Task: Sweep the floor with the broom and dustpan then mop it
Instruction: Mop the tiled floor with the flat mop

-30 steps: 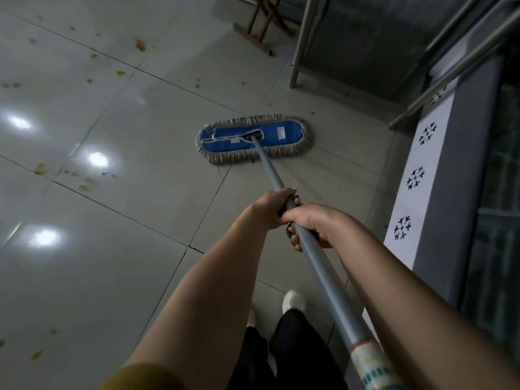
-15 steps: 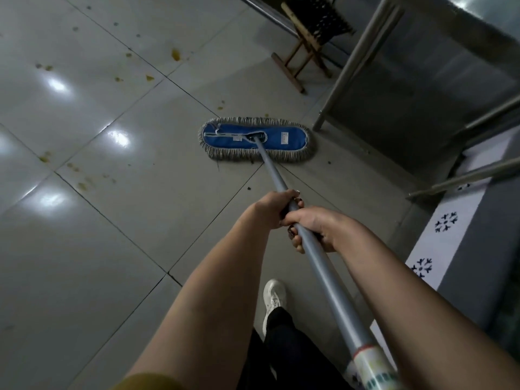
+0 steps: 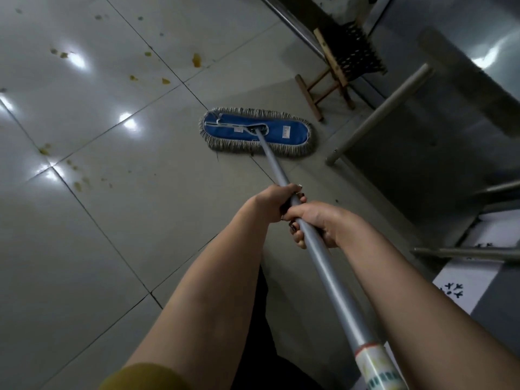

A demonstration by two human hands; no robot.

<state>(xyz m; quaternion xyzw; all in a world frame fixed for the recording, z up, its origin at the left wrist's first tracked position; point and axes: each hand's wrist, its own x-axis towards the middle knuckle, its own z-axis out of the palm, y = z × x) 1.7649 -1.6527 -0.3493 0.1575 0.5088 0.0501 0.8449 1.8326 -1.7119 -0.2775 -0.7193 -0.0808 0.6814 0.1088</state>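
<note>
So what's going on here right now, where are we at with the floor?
A person is mopping. Both hands grip the grey mop handle, the left hand just ahead of the right hand. The blue flat mop head lies on the tiled floor near a wooden stool and a metal table leg. Yellowish spots remain on the tiles to the left.

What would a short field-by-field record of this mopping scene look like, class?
tool: flat mop, blue pad with grey fringe, lying on the tiled floor
left hand: gripping the mop handle
right hand: gripping the handle just behind the left
floor state: yellowish spots left of the mop
nearby: wooden stool, metal table leg
</note>
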